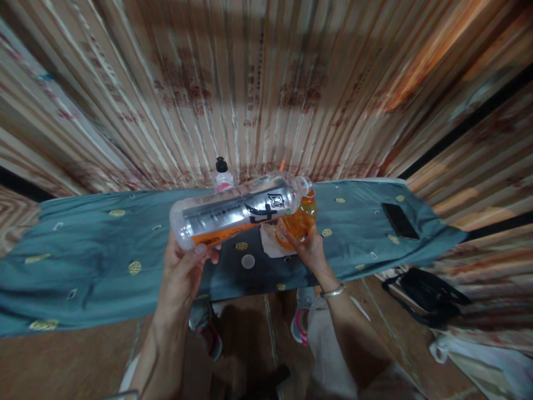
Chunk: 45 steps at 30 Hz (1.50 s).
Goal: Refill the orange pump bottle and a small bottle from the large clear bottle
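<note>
A large clear plastic bottle [237, 212] with a silver and orange label lies tilted across the middle, its mouth to the right and a little higher than its base. My left hand [189, 264] is closed around its base end. My right hand [310, 247] grips a smaller bottle of orange liquid [306, 214], which stands on or just above a white cloth or paper [272, 247]. The big bottle's open mouth is by the top of the orange bottle; whether they touch I cannot tell. A whitish round cap [248, 261] lies on the cloth between my hands.
Behind the big bottle stands a clear bottle with a black top [222, 175]. A thin orange object [282, 165] pokes up beside it. A dark phone [400, 220] lies at the right of the green patterned tablecloth [95, 244]. On the floor rests a black bag [435, 291]; curtains hang behind.
</note>
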Each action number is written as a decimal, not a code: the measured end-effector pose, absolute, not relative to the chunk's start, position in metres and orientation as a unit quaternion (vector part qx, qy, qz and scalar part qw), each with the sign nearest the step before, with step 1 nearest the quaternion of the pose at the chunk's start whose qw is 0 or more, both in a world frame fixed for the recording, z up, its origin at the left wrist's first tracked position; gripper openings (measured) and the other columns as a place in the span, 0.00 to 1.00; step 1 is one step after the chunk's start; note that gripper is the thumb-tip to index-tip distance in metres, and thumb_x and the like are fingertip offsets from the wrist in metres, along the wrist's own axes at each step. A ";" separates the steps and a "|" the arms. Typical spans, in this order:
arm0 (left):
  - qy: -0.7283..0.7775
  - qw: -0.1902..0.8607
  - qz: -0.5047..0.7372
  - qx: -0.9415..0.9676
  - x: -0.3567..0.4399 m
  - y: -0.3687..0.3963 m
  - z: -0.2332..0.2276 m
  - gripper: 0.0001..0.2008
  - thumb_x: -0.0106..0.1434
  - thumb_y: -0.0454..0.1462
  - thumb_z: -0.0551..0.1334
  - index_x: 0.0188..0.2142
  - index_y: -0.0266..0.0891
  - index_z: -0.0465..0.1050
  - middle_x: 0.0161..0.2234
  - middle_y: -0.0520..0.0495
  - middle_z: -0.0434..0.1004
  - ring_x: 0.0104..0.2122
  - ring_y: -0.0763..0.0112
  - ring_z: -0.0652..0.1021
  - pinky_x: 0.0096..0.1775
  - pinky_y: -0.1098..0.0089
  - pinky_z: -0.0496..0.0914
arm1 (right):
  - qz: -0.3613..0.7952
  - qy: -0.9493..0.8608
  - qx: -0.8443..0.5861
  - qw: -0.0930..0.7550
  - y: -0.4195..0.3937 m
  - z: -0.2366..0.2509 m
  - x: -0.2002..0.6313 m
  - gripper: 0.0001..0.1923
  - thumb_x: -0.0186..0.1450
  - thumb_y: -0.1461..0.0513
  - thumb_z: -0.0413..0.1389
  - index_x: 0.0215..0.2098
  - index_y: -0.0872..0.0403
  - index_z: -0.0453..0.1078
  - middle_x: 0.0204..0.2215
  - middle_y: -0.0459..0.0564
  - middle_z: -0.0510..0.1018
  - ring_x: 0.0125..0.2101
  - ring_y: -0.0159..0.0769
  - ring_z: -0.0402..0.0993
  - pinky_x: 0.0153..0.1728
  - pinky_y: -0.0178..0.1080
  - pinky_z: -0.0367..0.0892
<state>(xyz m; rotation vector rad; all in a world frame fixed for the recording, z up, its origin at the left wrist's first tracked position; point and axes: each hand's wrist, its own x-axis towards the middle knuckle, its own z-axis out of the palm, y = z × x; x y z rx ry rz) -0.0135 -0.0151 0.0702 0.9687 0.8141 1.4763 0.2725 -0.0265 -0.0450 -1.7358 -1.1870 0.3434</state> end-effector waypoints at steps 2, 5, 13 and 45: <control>0.344 0.564 0.631 0.407 -0.013 -0.015 0.070 0.25 0.47 0.41 0.79 0.46 0.43 0.79 0.30 0.49 0.82 0.25 0.66 0.80 0.20 0.72 0.70 | 0.139 -0.487 -0.715 0.482 -0.026 -0.046 0.273 0.38 0.56 0.38 0.68 0.55 0.52 0.70 0.43 0.60 0.87 0.44 0.59 0.86 0.43 0.54 0.80; 0.341 0.565 0.639 0.395 -0.013 -0.014 0.069 0.25 0.45 0.41 0.80 0.43 0.41 0.79 0.30 0.48 0.83 0.24 0.66 0.80 0.20 0.73 0.71 | 0.137 -0.488 -0.720 0.474 -0.027 -0.047 0.274 0.38 0.56 0.39 0.68 0.54 0.52 0.70 0.43 0.60 0.87 0.45 0.59 0.86 0.43 0.54 0.80; 0.332 0.570 0.630 0.410 -0.015 -0.016 0.069 0.24 0.49 0.41 0.80 0.44 0.42 0.80 0.31 0.48 0.83 0.26 0.66 0.81 0.21 0.72 0.71 | 0.144 -0.491 -0.719 0.471 -0.028 -0.043 0.273 0.38 0.57 0.39 0.67 0.55 0.53 0.69 0.44 0.62 0.86 0.46 0.60 0.85 0.44 0.54 0.79; 0.351 0.568 0.630 0.397 -0.015 -0.016 0.067 0.26 0.46 0.42 0.80 0.44 0.42 0.80 0.31 0.48 0.82 0.26 0.65 0.80 0.21 0.71 0.71 | 0.144 -0.488 -0.720 0.471 -0.027 -0.042 0.273 0.40 0.56 0.37 0.66 0.55 0.53 0.69 0.43 0.61 0.87 0.43 0.59 0.86 0.42 0.53 0.80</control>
